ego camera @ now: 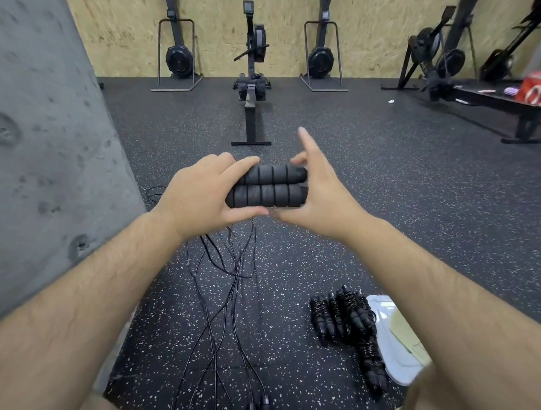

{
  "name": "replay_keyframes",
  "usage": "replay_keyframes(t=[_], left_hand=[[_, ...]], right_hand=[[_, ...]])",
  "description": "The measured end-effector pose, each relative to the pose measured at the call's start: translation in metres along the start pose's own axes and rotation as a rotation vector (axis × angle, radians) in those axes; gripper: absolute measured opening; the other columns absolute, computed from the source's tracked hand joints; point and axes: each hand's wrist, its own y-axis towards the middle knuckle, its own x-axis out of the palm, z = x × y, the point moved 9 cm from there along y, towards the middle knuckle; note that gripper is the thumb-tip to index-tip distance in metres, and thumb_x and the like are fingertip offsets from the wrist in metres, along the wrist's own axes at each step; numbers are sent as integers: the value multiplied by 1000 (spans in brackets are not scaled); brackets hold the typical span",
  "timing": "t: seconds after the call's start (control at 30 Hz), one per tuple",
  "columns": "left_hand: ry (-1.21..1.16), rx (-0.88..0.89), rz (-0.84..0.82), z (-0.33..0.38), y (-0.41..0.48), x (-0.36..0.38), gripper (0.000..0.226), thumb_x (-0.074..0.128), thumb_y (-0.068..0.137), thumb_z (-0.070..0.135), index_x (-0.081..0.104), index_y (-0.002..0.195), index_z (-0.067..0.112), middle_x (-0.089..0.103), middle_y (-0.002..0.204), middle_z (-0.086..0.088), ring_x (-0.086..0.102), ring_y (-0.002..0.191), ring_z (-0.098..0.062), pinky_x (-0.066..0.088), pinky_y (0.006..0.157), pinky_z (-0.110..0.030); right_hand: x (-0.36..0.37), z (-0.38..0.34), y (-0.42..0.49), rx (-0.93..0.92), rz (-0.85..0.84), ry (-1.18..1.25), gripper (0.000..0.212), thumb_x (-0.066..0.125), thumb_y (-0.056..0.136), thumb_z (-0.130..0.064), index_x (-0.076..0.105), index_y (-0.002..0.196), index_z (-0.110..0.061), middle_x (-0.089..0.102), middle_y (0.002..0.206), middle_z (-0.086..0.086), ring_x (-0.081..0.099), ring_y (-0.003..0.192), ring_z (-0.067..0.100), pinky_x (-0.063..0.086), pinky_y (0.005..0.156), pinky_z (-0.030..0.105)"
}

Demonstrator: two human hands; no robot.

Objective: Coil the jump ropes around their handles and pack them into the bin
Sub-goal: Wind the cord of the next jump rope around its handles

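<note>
At 6 o'clock, loose ropes (225,317) trail across the floor by your knees. At centre, your left hand (199,193) grips the left end of two paired handles (271,186); your right hand (322,196) pinches their right end, index finger raised. At 4 o'clock lie coiled ropes (344,317)

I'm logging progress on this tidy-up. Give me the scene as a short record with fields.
left hand: grips the left ends of the handles
right hand: holds their right ends, index finger raised
handles: two black foam ones, side by side, level
loose cords: trailing on the floor below
coiled ropes: pile on the floor, lower right
bin: not clearly in view
</note>
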Motion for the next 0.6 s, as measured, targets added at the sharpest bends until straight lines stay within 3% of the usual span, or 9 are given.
replay_keyframes(t=[0.03, 0.1, 0.17, 0.3, 0.37, 0.43, 0.47, 0.53, 0.6], left_hand=[[-16, -26, 15, -4, 0, -4, 86, 46, 81, 83, 49, 146, 26, 59, 105, 2, 60, 97, -25, 54, 73, -39], [-60, -59, 56, -8, 1, -12, 83, 51, 82, 79, 46, 149, 31, 59, 103, 4, 60, 97, -23, 53, 75, -38], [-96, -64, 82, -6, 4, -19, 81, 55, 82, 77, 44, 151, 35, 58, 101, 5, 60, 96, -21, 53, 76, -38], [-168, -83, 90, -6, 6, -25, 78, 59, 83, 73, 44, 151, 38, 58, 98, 3, 59, 93, -19, 50, 77, -37], [-202, -98, 94, -10, 5, -28, 77, 61, 83, 71, 46, 150, 37, 56, 95, 2, 58, 90, -19, 49, 78, -37], [-219, -108, 88, -16, 3, -30, 77, 62, 83, 70, 46, 150, 36, 56, 94, 2, 58, 90, -19, 48, 78, -37], [-223, -115, 85, -19, 2, -32, 77, 62, 83, 70, 46, 150, 36, 57, 94, 1, 58, 90, -19, 49, 78, -37], [-225, -138, 82, -29, -2, -36, 76, 61, 83, 71, 47, 150, 37, 57, 93, 2, 58, 90, -18, 49, 77, -37], [-193, -159, 71, -38, -8, -38, 76, 61, 81, 72, 47, 149, 41, 57, 93, 4, 59, 91, -18, 51, 77, -38]], right_hand=[[6, 17, 1, 100, -29, 81, 131, 91, 62, -39, -1, 155, -39, 44, 131, -10, 49, 123, 14, 42, 103, 35], [30, 38, 1, 229, -148, 68, 121, 92, 62, -43, 14, 154, -31, 46, 137, -11, 49, 128, 14, 42, 106, 36], [60, 33, -1, 229, -251, 38, 96, 88, 69, -43, 34, 145, -23, 47, 138, -8, 46, 132, 13, 40, 106, 30], [122, -31, 5, 130, -342, 317, 86, 83, 79, -35, 36, 150, -21, 47, 143, -11, 41, 128, 0, 33, 101, 19], [149, -56, 10, 119, -350, 393, 67, 78, 83, -31, 48, 142, -19, 57, 132, -9, 51, 112, -6, 39, 90, 15], [166, -70, 13, 98, -356, 388, 30, 67, 91, -23, 62, 120, -15, 66, 106, -6, 54, 73, -16, 41, 66, 8], [171, -71, 15, 96, -358, 378, 14, 61, 95, -20, 66, 105, -13, 68, 93, -5, 53, 61, -13, 41, 60, 10], [169, -72, 17, 96, -373, 378, 23, 51, 99, -20, 67, 83, -14, 67, 75, -2, 52, 50, -6, 47, 59, 19], [158, -67, 19, 92, -397, 372, 26, 49, 100, -26, 66, 82, -20, 62, 64, -10, 50, 49, -4, 53, 63, 25]])
